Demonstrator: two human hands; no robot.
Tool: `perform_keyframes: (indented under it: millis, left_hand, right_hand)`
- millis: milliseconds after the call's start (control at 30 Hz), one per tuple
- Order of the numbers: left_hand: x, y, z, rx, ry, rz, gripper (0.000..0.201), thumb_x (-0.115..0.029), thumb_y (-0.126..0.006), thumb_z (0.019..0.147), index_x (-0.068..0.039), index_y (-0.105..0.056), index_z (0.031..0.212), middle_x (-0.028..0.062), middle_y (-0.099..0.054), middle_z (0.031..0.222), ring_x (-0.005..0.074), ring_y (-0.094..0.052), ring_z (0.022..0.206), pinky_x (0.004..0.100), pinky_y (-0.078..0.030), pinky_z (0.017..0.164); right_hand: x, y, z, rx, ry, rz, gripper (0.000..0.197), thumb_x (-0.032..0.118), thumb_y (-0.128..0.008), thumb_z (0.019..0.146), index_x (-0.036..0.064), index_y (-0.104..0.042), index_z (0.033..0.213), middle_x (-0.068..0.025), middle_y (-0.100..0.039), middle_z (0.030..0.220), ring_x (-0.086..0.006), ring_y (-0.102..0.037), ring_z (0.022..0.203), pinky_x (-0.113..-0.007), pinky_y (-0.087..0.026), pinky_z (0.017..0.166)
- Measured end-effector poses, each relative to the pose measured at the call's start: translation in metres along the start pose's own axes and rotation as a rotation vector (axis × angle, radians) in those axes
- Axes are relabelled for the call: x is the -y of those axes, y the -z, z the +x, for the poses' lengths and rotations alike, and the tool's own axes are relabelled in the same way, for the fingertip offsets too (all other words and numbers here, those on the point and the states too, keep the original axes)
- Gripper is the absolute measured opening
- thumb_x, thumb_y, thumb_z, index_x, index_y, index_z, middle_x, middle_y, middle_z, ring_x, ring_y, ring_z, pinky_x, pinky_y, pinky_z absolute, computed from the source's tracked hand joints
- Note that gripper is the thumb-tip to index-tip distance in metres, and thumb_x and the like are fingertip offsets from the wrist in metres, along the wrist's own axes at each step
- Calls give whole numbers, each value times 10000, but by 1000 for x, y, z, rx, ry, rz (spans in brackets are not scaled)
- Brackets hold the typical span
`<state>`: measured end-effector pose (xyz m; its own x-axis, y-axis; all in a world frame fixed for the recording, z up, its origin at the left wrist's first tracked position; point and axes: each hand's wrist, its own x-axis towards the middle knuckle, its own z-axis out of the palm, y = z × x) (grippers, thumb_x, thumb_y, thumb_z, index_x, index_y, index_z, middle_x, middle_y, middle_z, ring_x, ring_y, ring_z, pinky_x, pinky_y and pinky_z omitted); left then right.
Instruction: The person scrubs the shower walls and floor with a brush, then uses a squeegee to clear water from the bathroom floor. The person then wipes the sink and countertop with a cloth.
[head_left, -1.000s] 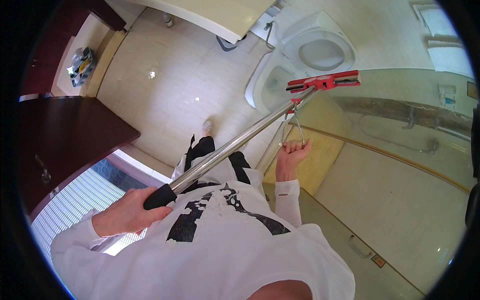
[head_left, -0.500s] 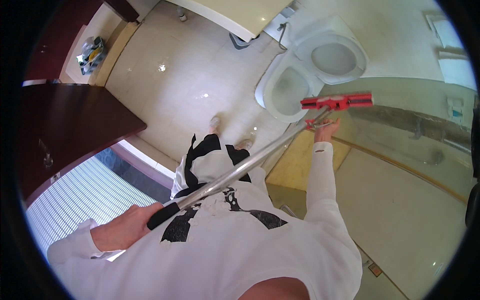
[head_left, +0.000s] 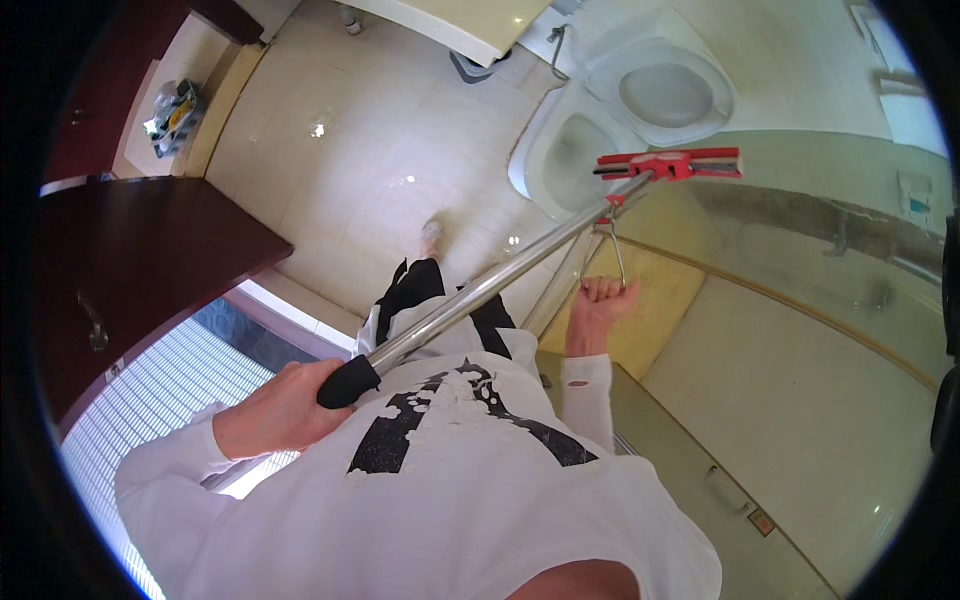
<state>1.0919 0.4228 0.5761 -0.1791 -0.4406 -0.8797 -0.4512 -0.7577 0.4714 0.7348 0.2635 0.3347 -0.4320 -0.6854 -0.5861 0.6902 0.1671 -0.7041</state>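
Closed firmly, the left hand (head_left: 280, 412) holds the black handle (head_left: 349, 384) of a mop (head_left: 505, 272); the right hand (head_left: 598, 312) hooks its metal lever (head_left: 618, 250). Red head (head_left: 680, 163) hangs near the toilet (head_left: 521, 165). Bracing the pole should keep pulls even.

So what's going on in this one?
A person in a bathroom holds a long red-headed mop slanting across the front of the body. The left grip is closed around its black handle, while the right grip holds the metal lever near the red head. In view, the head overlaps the toilet, whose lid is up; contact can't be judged.
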Motion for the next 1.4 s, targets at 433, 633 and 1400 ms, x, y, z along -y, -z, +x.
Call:
perform_keyframes:
  millis: [433,633,1400]
  left_hand:
    - [30,24,77,-102,-222,178,426,-128,-683,691,18,-472,1031,73,-516,656,141,-524,540,274,-435,499]
    - [-35,7,121,-11,-93,145,213,-152,-620,785,8,-480,786,10,-450,520,94,-452,362,254,-361,335]
    - [-112,-43,190,-230,-349,152,730,-123,-750,707,-61,-341,1309,-10,-484,836,110,-534,776,263,-463,637]
  right_hand:
    - [-24,-61,-6,-34,123,-5,345,367,-602,818,175,-387,627,75,-299,487,-48,-253,395,-209,-179,383]
    - [-21,-63,27,-153,93,-59,369,394,-611,785,130,-442,591,31,-410,573,-68,-331,497,-223,-238,461]
    - [-21,-82,130,-152,-104,0,512,581,-554,787,169,-403,523,67,-339,504,-66,-304,474,-246,-205,450]
